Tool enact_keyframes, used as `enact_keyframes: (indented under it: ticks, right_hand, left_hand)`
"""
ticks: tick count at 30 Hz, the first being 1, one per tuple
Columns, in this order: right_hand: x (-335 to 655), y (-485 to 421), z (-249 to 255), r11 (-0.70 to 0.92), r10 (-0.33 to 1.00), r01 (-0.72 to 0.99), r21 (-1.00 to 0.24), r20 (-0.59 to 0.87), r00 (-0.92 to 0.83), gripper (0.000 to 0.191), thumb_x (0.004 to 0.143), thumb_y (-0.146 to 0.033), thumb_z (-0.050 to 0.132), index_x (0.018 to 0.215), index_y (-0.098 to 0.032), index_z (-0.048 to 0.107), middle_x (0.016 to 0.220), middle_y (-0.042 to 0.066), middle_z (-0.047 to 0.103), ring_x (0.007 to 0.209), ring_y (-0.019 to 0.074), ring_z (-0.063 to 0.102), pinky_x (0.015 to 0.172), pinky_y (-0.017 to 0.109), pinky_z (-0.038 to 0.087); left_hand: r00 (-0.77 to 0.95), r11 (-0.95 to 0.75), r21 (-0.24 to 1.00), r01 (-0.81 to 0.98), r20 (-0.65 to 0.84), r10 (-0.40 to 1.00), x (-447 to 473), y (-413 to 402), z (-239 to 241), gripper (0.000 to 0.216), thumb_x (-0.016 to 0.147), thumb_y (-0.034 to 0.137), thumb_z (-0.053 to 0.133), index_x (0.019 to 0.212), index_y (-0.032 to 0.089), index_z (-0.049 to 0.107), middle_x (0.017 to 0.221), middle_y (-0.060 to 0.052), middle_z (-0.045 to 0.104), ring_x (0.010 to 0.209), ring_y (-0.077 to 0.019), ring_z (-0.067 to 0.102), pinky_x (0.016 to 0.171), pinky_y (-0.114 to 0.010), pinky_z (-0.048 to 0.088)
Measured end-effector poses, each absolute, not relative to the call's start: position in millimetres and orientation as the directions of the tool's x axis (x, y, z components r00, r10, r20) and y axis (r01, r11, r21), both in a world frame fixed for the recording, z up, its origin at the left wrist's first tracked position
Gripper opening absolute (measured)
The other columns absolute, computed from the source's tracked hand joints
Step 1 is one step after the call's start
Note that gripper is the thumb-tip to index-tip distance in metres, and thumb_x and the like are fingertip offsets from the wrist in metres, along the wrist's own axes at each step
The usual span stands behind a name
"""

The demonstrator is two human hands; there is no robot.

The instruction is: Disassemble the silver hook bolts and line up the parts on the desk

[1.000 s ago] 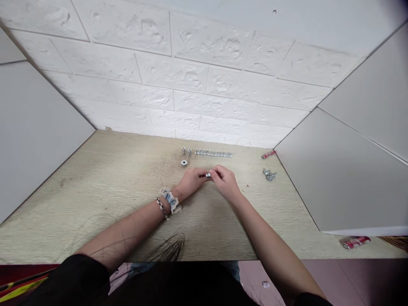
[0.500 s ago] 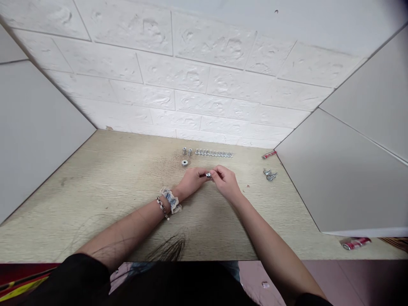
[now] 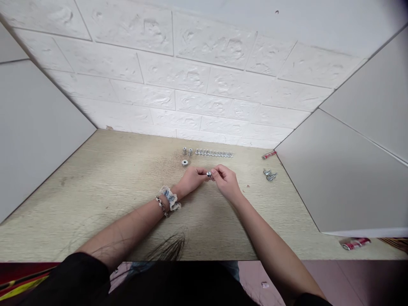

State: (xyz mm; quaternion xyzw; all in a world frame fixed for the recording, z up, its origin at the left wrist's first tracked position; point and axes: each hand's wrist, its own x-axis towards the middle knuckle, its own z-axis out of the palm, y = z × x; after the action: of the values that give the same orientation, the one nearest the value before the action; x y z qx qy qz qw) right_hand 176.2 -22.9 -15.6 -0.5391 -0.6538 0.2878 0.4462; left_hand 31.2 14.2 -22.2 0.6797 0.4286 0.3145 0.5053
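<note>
Between my two hands is a small shiny metal nut (image 3: 209, 174), pinched at the fingertips just above the table. My left hand (image 3: 191, 180) grips it from the left with thumb and finger closed. From the other side my right hand (image 3: 224, 179) has its thumb and fingers closed on it too. The fingers cover much of the piece, so I cannot tell whether a bolt is inside. Behind my left hand a round metal piece with a dark hole (image 3: 185, 163) lies on the table.
Two short threaded metal pieces (image 3: 187, 151) stand near the wall, beside a row of several small bolts (image 3: 214, 153). Loose metal hardware (image 3: 270, 174) lies on the right. One red battery (image 3: 269, 155) touches the right panel; another red cylinder (image 3: 355, 243) lies near the front edge.
The nut has turned slightly between my fingertips. Both hands stay in nearly the same place.
</note>
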Motion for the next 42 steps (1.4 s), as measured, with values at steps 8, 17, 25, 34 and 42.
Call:
enact_keyframes:
  ticks: [8, 17, 25, 34, 42]
  right_hand:
    - [176, -23, -16, 0.258, 0.961, 0.418, -0.871, 0.276, -0.016, 0.025, 0.083, -0.038, 0.048, 0.069, -0.018, 0.054, 0.064, 0.002, 0.058, 0.061, 0.0133, 0.052, 0.058, 0.025, 0.040]
    - [176, -23, -19, 0.288, 0.951, 0.418, -0.861, 0.307, -0.023, 0.026, 0.083, -0.038, 0.048, 0.069, -0.018, 0.053, 0.064, 0.001, 0.057, 0.061, 0.0130, 0.052, 0.058, 0.025, 0.039]
    - [174, -25, -16, 0.308, 0.946, 0.379, -0.873, 0.323, -0.026, 0.025, 0.084, -0.038, 0.048, 0.069, -0.018, 0.053, 0.064, 0.001, 0.057, 0.061, 0.0127, 0.051, 0.058, 0.025, 0.040]
    - [174, -24, -18, 0.287, 0.952, 0.379, -0.880, 0.305, -0.015, 0.025, 0.083, -0.038, 0.048, 0.069, -0.018, 0.054, 0.065, 0.002, 0.058, 0.062, 0.0137, 0.053, 0.060, 0.027, 0.043]
    - [174, -22, -18, 0.213, 0.970, 0.246, -0.946, 0.234, 0.060, 0.031, 0.083, -0.049, 0.047, 0.073, -0.020, 0.050, 0.062, -0.001, 0.058, 0.058, 0.0135, 0.057, 0.060, 0.029, 0.048]
  left_hand:
    - [0.466, -0.034, 0.976, 0.213, -0.071, 0.882, 30, 16, -20, 0.028, 0.063, 0.037, 0.060, 0.053, 0.012, 0.057, 0.049, 0.004, 0.045, 0.050, -0.0065, 0.032, 0.051, -0.021, 0.024]
    - [0.532, 0.051, 0.985, 0.166, -0.133, 0.836, 28, 20, -26, 0.022, 0.063, 0.033, 0.062, 0.059, 0.012, 0.058, 0.049, 0.005, 0.046, 0.047, -0.0059, 0.032, 0.049, -0.022, 0.021]
    - [0.590, 0.142, 0.985, 0.094, -0.170, 0.789, 26, 24, -27, 0.027, 0.061, 0.037, 0.067, 0.060, 0.011, 0.059, 0.056, 0.002, 0.053, 0.048, -0.0052, 0.033, 0.048, -0.021, 0.022]
    - [0.577, 0.160, 0.980, 0.121, -0.200, 0.792, 26, 23, -25, 0.035, 0.059, 0.045, 0.070, 0.059, 0.012, 0.059, 0.054, 0.003, 0.052, 0.047, -0.0051, 0.033, 0.046, -0.021, 0.020]
    - [0.626, 0.213, 0.975, 0.066, -0.206, 0.752, 26, 23, -21, 0.034, 0.060, 0.044, 0.072, 0.068, 0.012, 0.067, 0.060, 0.001, 0.057, 0.052, -0.0059, 0.039, 0.048, -0.021, 0.022]
